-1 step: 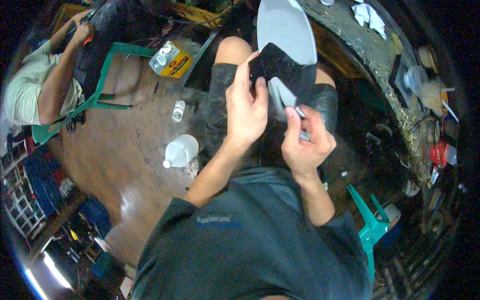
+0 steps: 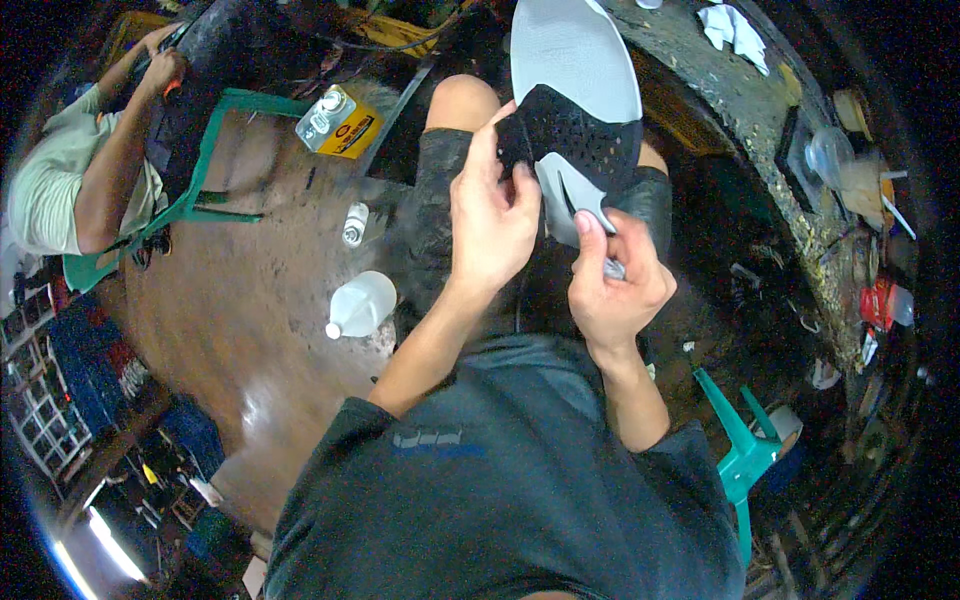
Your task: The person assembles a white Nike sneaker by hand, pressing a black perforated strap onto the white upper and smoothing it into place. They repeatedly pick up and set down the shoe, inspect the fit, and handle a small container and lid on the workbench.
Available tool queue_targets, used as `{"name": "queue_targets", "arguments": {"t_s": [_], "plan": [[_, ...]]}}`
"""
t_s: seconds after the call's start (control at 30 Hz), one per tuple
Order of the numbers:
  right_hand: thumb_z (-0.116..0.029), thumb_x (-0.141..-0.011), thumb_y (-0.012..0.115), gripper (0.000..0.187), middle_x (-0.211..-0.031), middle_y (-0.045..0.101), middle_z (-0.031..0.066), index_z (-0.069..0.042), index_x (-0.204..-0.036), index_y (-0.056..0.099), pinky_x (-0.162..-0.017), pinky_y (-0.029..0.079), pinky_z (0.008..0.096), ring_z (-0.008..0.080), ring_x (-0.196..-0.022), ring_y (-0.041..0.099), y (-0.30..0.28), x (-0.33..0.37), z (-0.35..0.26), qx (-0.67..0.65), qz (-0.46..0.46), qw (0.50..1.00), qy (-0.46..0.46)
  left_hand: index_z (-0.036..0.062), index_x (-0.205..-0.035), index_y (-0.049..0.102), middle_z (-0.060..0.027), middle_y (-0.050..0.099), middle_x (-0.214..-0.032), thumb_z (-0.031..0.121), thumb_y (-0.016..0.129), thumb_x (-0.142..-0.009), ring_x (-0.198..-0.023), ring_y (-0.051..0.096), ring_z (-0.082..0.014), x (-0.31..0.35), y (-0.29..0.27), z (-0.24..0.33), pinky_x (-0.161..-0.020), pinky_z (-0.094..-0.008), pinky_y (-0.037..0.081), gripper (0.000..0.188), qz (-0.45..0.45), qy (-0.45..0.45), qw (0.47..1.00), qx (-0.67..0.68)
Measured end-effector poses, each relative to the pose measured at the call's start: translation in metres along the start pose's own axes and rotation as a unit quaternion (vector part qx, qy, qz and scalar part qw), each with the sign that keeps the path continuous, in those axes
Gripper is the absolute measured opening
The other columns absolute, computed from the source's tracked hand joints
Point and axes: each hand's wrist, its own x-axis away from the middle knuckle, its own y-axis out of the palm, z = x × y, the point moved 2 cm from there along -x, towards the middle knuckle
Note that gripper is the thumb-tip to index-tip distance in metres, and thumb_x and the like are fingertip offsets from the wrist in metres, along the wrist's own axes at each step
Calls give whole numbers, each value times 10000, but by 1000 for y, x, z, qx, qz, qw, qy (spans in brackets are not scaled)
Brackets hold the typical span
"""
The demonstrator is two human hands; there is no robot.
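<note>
Between my knees lies a large flexible piece, with a rounded pale grey end [image 2: 576,58] and a black middle dotted with small holes [image 2: 590,145]. Its exact kind is unclear. My left hand [image 2: 492,215] grips its left edge, the index finger stretched up along the rim and the thumb lower down. On the near side, a folded grey flap [image 2: 562,188] stands up with a dark slit in it. My right hand [image 2: 622,275] pinches this flap's lower right end between thumb and curled fingers. Where flap and black middle join is partly hidden.
Left of me on the floor stand a yellow-labelled can [image 2: 342,125], a small bottle [image 2: 355,224] and a translucent jug [image 2: 362,303]. A co-worker [image 2: 70,180] sits by a green chair [image 2: 190,205]. A cluttered ledge [image 2: 735,110] curves along the right, above a green stool [image 2: 742,450].
The grey-and-black piece has tilted a little, showing the holes more plainly. My right hand has shifted slightly right with the flap. My left hand stays almost in place.
</note>
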Motion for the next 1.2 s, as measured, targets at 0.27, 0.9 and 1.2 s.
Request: {"name": "queue_targets", "arguments": {"t_s": [0.27, 0.9, 1.2], "plan": [[-95, -992, 758, 136, -646, 699, 36, 32, -1029, 727, -457, 410, 246, 65, -494, 585, -20, -13, 6, -286, -79, 938, 178, -2, -1515, 509, -102, 720, -1153, 223, 639, -1028, -1040, 670, -174, -16, -36, 14, -930, -302, 529, 552, -77, -45, 934, 346], [-138, -1035, 699, 205, -673, 666, 44, 65, -1064, 717, -452, 387, 237, 75, -477, 542, 7, -4, -23, -373, -189, 889, 188, 72, -1529, 544, -286, 287, -1701, 398, 674, -972, -1548, 292, -506, -36, -60, -107, -1263, -587, 287, 659, -249, -18, 932, -263], [-274, -1053, 665, 280, -699, 659, 2, -13, -1004, 754, -536, 424, 286, 90, -561, 583, 53, 17, -3, -301, -352, 791, 401, 40, -1474, 554, -162, 546, -1533, 207, 581, -1064, -1423, 521, -282, 32, -184, -146, -1187, -409, 398, 443, -104, -95, 981, -135]]}}
